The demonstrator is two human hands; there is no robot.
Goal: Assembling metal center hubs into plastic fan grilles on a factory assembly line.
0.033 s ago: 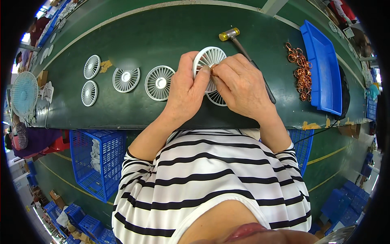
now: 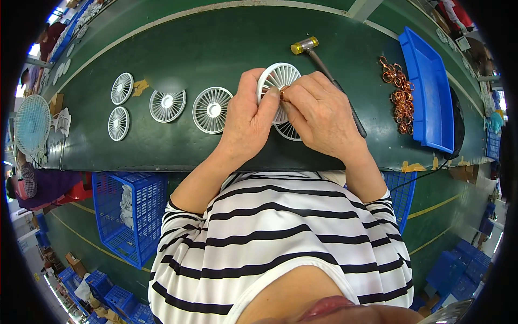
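My left hand (image 2: 244, 116) is closed on the rim of a white round fan grille (image 2: 278, 72), which is tilted up off the table. In the fingers of my right hand (image 2: 322, 110) is a copper-coloured ring (image 2: 283, 93), pressed against the middle of that grille. My left thumb tip rests beside the ring. Under my hands lies another white grille (image 2: 288, 131), mostly hidden. To the left, a flat grille (image 2: 213, 110) lies close to my left hand, and a further grille (image 2: 168, 106) lies beyond it.
Two smaller grilles (image 2: 118, 123) lie at the left. A mallet (image 2: 318, 56) with yellow faces lies beyond my right hand, its handle running past my wrist. Several copper rings (image 2: 402, 102) are heaped beside a blue tray (image 2: 431, 92). Blue crates (image 2: 151, 216) stand below the table edge.
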